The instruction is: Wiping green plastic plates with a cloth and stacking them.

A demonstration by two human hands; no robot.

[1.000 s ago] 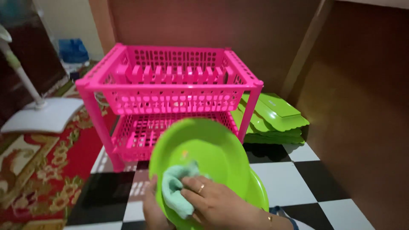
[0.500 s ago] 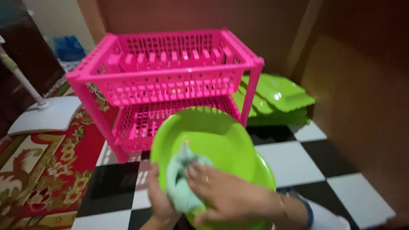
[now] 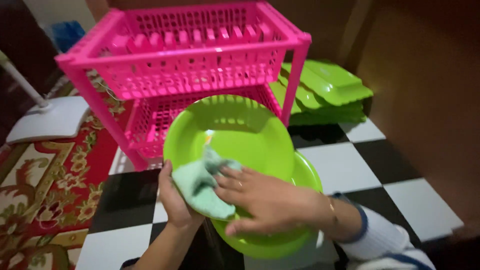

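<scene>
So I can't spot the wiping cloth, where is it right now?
The pale green cloth is low in the head view, pressed by the right hand against the green plate that the left hand holds.

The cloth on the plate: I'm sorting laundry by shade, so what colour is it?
Pale mint green, a plain cloth, lighter than the lime plate; seen in the head view.

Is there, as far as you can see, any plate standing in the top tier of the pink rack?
No, the top tier of the pink rack shows only its empty divider slots; the green plate is held in front of it.
</scene>
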